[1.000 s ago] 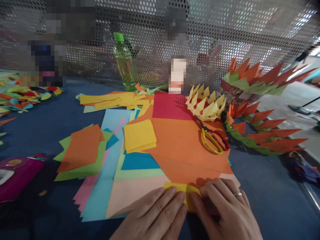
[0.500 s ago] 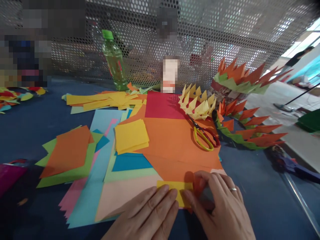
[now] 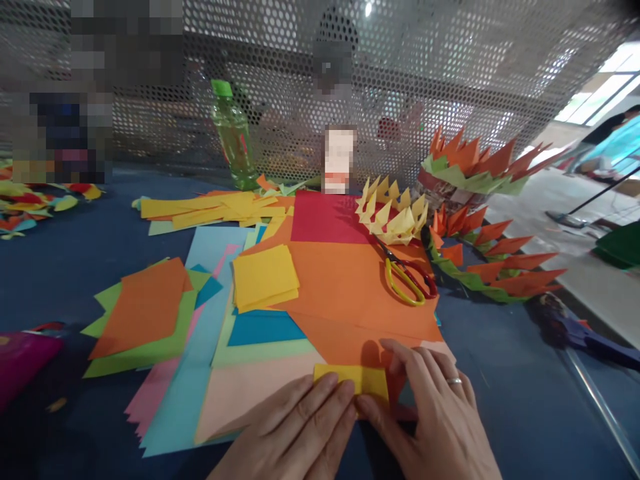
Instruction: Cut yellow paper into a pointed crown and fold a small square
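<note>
A small folded piece of yellow paper [image 3: 374, 381] lies at the front of the coloured sheets. My left hand [image 3: 295, 427] rests flat across its left part, fingers straight and side by side. The thumb of my right hand [image 3: 425, 407] presses near its lower edge, by the left fingertips. The other right fingers are bent and apart from the thumb, beyond the paper's right end; a ring is on one. Beneath are an orange sheet [image 3: 350, 287] and a pale pink sheet [image 3: 260, 393]. The left hand partly covers the yellow paper.
Yellow squares [image 3: 266, 277] lie in a stack. Scissors [image 3: 407, 277] rest on the orange sheet, near a yellow paper crown [image 3: 395, 217] and an orange-green spiked strip [image 3: 500, 267]. A green bottle [image 3: 235, 140] stands by the perforated metal panel [image 3: 280, 40]. Yellow strips [image 3: 210, 207] lie behind.
My right thumb has slid left along the paper's lower edge to the left fingertips. My left hand stays on the paper. The whole view has shifted slightly.
</note>
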Demonstrator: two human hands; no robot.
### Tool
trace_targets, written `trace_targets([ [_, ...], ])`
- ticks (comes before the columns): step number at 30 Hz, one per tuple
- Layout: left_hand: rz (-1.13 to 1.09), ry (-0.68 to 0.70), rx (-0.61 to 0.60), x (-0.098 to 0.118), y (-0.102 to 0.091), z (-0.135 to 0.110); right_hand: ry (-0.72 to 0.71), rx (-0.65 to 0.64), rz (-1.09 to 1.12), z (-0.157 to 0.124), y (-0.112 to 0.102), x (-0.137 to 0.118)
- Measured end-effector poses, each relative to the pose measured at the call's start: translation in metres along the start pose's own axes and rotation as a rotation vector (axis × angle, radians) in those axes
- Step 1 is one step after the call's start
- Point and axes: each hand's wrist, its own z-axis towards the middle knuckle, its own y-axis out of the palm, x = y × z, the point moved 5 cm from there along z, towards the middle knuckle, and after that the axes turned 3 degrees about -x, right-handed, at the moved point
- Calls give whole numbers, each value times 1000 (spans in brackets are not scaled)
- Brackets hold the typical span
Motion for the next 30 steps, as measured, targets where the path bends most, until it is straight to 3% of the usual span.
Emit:
trace_targets([
  [4,-34,-80,44,2,1,-1,28,-13,-8,0,1,2],
  [11,-33,-46,8,1,-6,-2,32,-47,9,-1,2,4],
  [15,-78,-163,104,1,-9,-6,42,-69,50,-2,3,6],
  [20,-108,-213,147,5,-11,-8,59,-79,93,-2,4,8],
  [30,-82,-181,140,3,-11,-5,67,-157,177,-12,2,26],
])
